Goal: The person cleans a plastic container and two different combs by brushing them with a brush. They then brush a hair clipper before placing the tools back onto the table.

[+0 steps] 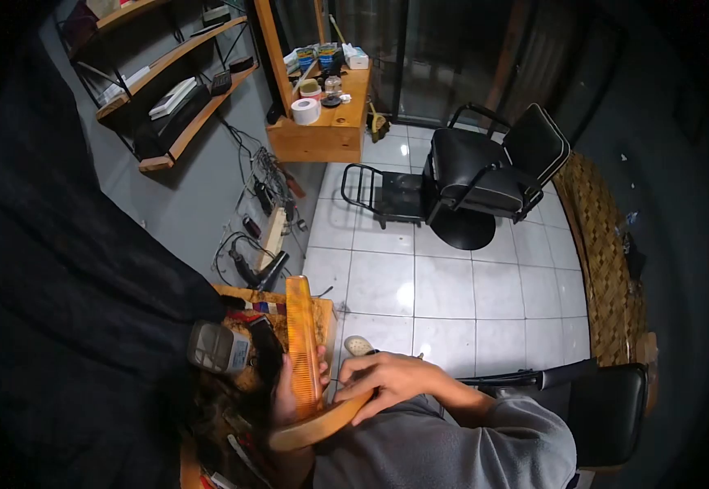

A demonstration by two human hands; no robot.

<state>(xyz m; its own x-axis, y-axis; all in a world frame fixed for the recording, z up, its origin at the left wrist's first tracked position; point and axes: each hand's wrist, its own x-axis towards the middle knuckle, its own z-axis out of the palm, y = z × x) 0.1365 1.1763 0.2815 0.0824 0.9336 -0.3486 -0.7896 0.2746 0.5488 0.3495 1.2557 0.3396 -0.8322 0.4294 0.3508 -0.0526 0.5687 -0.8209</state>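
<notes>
My left hand, partly in shadow, is closed around a large orange-amber comb. The comb stands nearly upright, its teeth facing left. My right hand is bent over a curved wooden brush handle, gripping its right end between thumb and fingers. The handle slants across just below the comb's lower end; no bristles show. Left of the comb, a clear plastic container with a pale label sits among dark hair-like clutter on a wooden counter.
A black barber chair with a footrest stands on the white tiled floor. A hair dryer and cables hang by the wall. Beyond is a wooden shelf with a paper roll. Another black seat is at lower right.
</notes>
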